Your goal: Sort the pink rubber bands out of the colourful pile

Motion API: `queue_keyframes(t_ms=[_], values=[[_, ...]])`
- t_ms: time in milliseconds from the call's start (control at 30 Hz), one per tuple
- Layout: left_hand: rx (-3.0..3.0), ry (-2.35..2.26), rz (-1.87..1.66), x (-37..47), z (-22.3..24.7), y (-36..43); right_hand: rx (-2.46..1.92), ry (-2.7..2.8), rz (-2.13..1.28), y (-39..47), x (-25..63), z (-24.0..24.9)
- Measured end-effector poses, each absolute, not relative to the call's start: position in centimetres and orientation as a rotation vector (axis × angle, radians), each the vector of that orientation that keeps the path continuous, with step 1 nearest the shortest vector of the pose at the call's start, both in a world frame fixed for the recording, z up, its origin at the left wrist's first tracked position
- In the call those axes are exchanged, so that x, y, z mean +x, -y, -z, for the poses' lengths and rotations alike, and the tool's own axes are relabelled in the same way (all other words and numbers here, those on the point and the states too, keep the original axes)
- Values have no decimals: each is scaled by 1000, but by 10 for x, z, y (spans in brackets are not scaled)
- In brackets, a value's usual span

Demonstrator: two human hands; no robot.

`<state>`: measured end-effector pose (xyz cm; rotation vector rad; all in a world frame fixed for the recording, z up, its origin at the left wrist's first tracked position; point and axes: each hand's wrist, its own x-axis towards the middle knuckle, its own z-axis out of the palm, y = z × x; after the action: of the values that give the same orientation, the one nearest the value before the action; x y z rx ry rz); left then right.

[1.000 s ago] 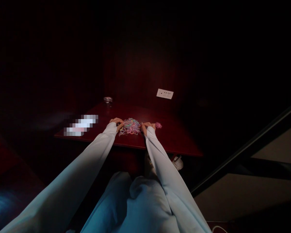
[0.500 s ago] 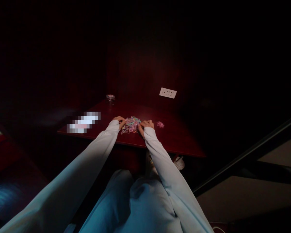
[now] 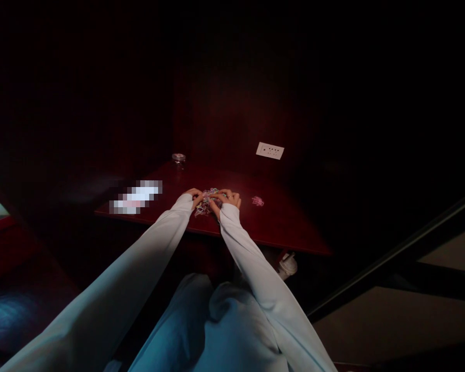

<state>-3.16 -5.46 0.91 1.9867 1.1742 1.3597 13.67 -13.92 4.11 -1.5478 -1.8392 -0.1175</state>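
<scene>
A loose pile of small multicoloured elastic bands [image 3: 202, 208] lies near the table's front edge, partly covered by my hands. At its left side my left hand [image 3: 194, 195] is closed, with thumb and fingertips drawn together at the bands; anything between them is too small to make out. Reaching over the right part of the pile, my right hand [image 3: 230, 198] has its fingers apart, with thumb and index finger touching the bands. A smaller heap of pink bands [image 3: 258, 201] sits by itself to the right of my right hand.
The dark red table [image 3: 282, 222] meets a wall with a white socket plate [image 3: 270, 150]. A clear lidded jar [image 3: 179, 160] stands at the back left. A blurred-out bright object [image 3: 137, 196] lies on the left. Below the front edge hangs a whitish object [image 3: 288, 265].
My right hand has moved left, from the pile's right edge onto the bands, and covers more of them. My left hand stays at the left edge. The view has shifted slightly.
</scene>
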Motion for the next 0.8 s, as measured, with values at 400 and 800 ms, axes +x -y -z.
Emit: queue_keyframes(t_ms=[400, 800], values=[[2015, -1119, -1294, -33, -11, 58, -1571, 1928, 78, 129, 133, -33], [2074, -1259, -1307, -31, -4, 50, -1692, 1636, -83, 124, 147, -32]])
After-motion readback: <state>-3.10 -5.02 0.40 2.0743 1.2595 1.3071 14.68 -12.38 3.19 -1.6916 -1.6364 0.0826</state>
